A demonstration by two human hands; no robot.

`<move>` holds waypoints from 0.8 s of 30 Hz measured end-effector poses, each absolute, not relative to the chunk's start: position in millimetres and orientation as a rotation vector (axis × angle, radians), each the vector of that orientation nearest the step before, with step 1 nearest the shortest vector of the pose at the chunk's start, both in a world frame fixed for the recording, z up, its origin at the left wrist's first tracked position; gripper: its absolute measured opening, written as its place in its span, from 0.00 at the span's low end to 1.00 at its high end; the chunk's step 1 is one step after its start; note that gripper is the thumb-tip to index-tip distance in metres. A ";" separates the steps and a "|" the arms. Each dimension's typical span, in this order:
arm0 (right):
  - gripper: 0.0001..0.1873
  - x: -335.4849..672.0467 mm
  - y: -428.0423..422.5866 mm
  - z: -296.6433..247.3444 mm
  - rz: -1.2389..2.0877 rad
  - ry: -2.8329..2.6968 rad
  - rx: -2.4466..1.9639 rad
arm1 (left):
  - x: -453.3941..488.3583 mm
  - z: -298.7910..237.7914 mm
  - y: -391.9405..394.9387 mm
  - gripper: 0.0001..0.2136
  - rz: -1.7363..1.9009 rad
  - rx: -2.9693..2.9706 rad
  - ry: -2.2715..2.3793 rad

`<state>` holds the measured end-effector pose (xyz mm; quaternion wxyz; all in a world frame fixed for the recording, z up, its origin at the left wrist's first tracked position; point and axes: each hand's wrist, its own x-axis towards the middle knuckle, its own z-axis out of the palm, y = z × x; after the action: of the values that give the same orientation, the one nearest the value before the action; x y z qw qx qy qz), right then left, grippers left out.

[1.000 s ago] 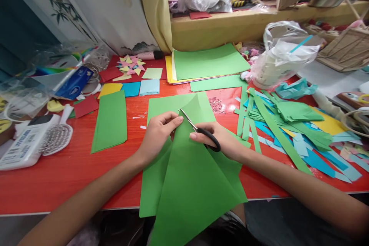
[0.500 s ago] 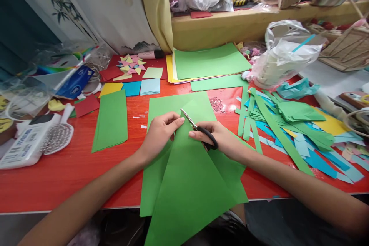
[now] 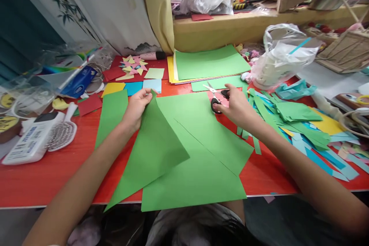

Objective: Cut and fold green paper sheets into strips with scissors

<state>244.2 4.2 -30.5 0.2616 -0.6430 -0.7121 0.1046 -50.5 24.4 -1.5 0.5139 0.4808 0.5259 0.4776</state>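
My left hand pinches the top corner of a green triangular sheet of paper, which slants down past the table's front edge. Beneath and to the right of that sheet lie larger green sheets, one with a slanting cut edge showing across it. My right hand has its thumb and finger at the black handles of a pair of scissors. The scissors' blades are spread and point away to the left, over the far right corner of the green paper.
A heap of green and blue paper strips covers the right side. At the back are stacked coloured sheets, small paper squares and folded paper stars. A hairbrush and a white bottle lie left.
The scissors have come away from the paper, and my right hand has moved them up and right. My left hand has swung the triangular piece left, off the larger sheets.
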 end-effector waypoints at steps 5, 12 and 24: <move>0.32 245.7 1.0 -30.2 -0.110 -2.063 -1.870 | -59.9 6.7 29.1 0.08 1.040 1.049 1.133; 0.33 224.9 -12.1 -19.9 0.255 -2.729 -1.041 | -49.2 -3.3 19.5 0.09 0.350 1.431 1.230; 0.41 210.8 -27.1 -16.7 0.791 -2.367 -1.348 | -50.8 -7.8 20.9 0.11 0.290 1.606 1.196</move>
<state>210.8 -27.1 -16.7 0.1518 -0.4696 -0.8248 0.2758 -50.8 20.9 -7.8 0.5307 0.6728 0.5010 0.1213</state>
